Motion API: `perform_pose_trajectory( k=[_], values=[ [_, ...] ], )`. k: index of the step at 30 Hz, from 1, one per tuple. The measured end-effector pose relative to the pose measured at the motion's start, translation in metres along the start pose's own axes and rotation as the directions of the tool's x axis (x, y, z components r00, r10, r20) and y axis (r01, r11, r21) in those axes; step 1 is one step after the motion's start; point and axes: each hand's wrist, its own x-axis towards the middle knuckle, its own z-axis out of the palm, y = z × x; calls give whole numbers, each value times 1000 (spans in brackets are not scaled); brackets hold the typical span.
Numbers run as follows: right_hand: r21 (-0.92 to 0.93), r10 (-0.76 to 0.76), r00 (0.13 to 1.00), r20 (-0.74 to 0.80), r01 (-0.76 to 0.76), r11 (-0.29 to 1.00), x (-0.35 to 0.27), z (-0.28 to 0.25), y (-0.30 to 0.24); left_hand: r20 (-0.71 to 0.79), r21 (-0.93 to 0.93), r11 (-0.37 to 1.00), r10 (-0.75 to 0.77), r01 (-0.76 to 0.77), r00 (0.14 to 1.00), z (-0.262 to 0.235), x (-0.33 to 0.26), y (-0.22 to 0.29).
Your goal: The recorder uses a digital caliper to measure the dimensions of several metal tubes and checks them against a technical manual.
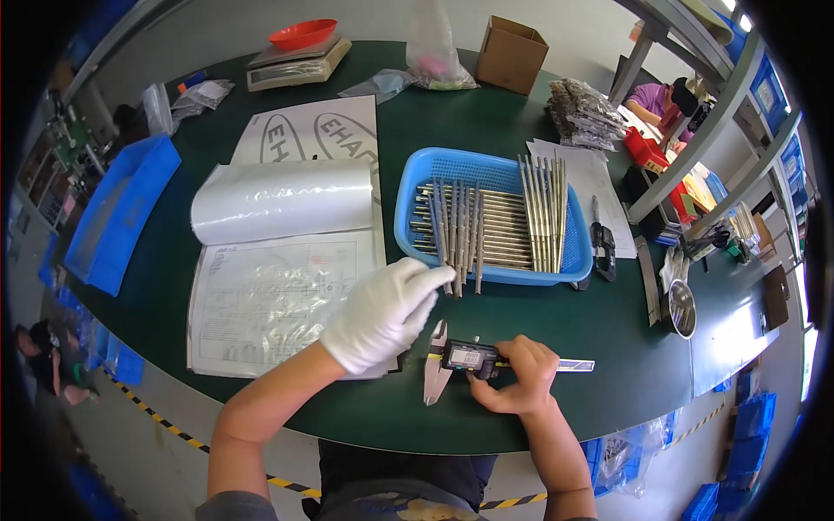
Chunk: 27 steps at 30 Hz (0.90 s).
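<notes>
My left hand (382,314), in a white glove, pinches the near end of a thin metal rod (441,227) that leans over the near rim of a blue plastic basket (521,278). Several darker rods (460,230) stick out over that rim beside it. Inside the basket, shinier rods (495,227) lie crosswise, and a row of upright-pointing rods (544,213) rests at its right side. My bare right hand (524,375) is closed around the body of a digital caliper (467,358), held level over the table's near side. The caliper's jaws point left, with nothing between them.
Left of the basket lies an open binder (278,300) with drawings in plastic sleeves. A blue bin (122,217) stands farther left. A scale (300,65) with a red dish, a cardboard box (512,54) and bagged parts (584,111) stand at the back; a metal bowl (679,310) is right.
</notes>
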Motion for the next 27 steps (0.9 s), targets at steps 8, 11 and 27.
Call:
perform_pose_trajectory(
  k=[8, 11, 27],
  values=[
    [40, -19, 1000, 6, 19, 999, -4, -1, 1, -158, 65, 981, 192, -184, 968, 30, 0, -22],
    [57, -17, 1000, 24, 15, 998, -2, 1, 2, -142, 21, 985, 174, -173, 974, 4, -8, -13],
    [23, 226, 943, 245, -239, 971, 0, 11, -8, 130, 101, 972, -224, 212, 966, -116, -45, 7]
  ],
)
